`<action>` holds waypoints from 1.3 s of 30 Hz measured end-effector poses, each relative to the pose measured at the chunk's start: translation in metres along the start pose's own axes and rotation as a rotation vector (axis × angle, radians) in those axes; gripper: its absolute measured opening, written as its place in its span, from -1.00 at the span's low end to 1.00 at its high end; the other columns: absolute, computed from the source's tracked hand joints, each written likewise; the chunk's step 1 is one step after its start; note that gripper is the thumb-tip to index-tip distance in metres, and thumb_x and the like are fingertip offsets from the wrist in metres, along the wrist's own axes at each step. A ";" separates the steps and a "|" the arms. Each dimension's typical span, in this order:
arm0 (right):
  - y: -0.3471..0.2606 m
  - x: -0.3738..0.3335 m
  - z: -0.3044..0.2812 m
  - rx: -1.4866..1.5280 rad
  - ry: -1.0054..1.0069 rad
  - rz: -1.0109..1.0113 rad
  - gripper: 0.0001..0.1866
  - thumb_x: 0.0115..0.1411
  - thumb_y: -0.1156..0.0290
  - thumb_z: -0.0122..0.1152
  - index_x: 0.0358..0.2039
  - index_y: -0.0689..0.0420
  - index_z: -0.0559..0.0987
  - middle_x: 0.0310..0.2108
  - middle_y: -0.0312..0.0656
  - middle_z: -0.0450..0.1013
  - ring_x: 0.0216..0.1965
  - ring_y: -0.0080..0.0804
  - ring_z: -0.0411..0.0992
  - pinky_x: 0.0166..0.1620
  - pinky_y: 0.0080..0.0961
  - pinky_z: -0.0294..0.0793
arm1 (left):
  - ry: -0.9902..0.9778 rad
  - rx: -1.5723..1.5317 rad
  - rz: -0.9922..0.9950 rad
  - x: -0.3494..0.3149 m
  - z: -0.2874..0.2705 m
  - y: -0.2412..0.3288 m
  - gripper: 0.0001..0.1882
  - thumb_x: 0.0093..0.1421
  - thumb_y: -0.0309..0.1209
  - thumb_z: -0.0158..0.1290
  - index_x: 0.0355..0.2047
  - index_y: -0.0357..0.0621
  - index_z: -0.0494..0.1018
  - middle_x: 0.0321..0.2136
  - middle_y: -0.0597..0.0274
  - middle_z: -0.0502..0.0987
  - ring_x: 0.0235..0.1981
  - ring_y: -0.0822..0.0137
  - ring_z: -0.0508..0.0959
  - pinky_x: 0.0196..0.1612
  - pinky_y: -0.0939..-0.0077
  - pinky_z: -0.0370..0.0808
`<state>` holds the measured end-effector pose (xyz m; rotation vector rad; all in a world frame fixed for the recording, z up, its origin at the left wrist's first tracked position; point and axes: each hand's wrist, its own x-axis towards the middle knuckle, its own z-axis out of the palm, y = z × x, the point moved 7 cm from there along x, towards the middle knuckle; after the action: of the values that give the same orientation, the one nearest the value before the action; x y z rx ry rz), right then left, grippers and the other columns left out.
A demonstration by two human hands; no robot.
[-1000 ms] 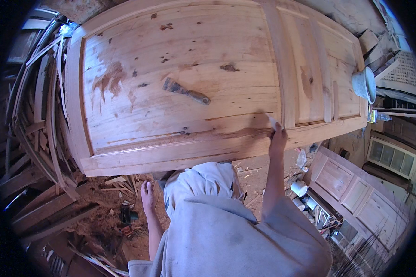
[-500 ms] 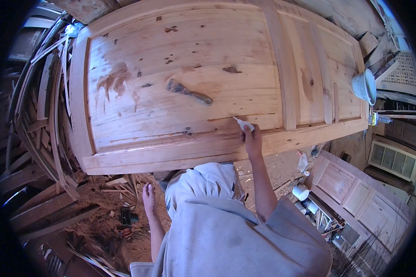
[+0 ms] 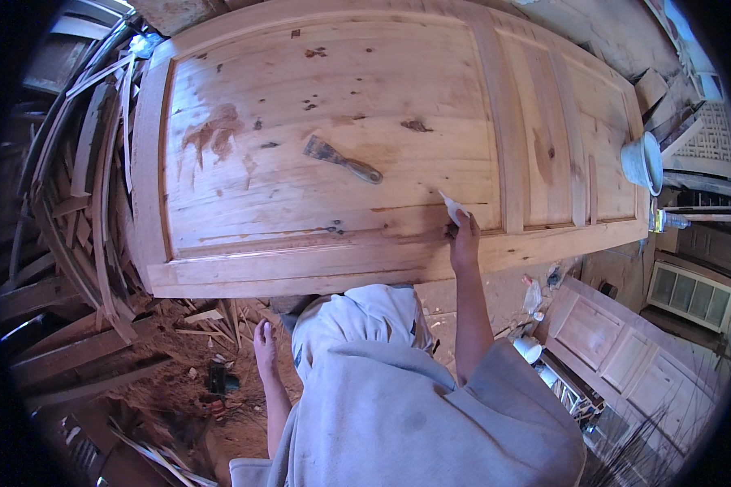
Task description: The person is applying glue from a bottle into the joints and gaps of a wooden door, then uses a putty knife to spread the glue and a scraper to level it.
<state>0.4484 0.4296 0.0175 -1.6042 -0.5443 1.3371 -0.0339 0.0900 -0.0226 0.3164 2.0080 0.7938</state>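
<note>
My right hand (image 3: 463, 237) is closed around a small white squeeze bottle (image 3: 456, 211) with a pointed nozzle. Its tip points away from me, over or on the near part of a large wooden door panel (image 3: 300, 195), beside a thin dark crack in the wood; contact cannot be made out. Beyond that, to the left, a putty knife (image 3: 343, 160) with a worn blade lies flat on the panel. Down by my side, off the door's near edge, my left hand (image 3: 264, 344) hangs with nothing in it, its fingers loosely extended.
A pale bucket (image 3: 643, 162) stands at the door's right end, with a clear bottle (image 3: 666, 220) beside it. Scrap wood strips (image 3: 97, 187) are piled along the left. Another panelled door (image 3: 601, 325) lies lower right, near a white tub (image 3: 528, 350). Sawdust covers the floor at lower left.
My right hand has shifted right along the crack with the squeeze bottle, whose nozzle now points more steeply away from me. The view has moved slightly. My left hand stays hanging.
</note>
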 end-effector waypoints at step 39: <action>0.016 -0.116 0.230 -1.056 -0.793 -0.473 -0.55 0.22 0.23 0.20 0.08 0.14 0.45 -0.13 -0.02 0.48 -0.12 -0.27 0.46 -0.03 -0.38 0.43 | -0.105 -0.401 0.317 -0.073 0.050 0.174 -0.65 0.33 -0.27 0.02 0.06 -0.14 0.44 -0.22 0.26 0.58 -0.17 0.52 0.52 -0.10 0.62 0.45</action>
<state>0.1966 0.4145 0.0722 -1.4427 -2.2432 1.3327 0.0326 0.2054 0.1207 0.4360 1.6734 1.3248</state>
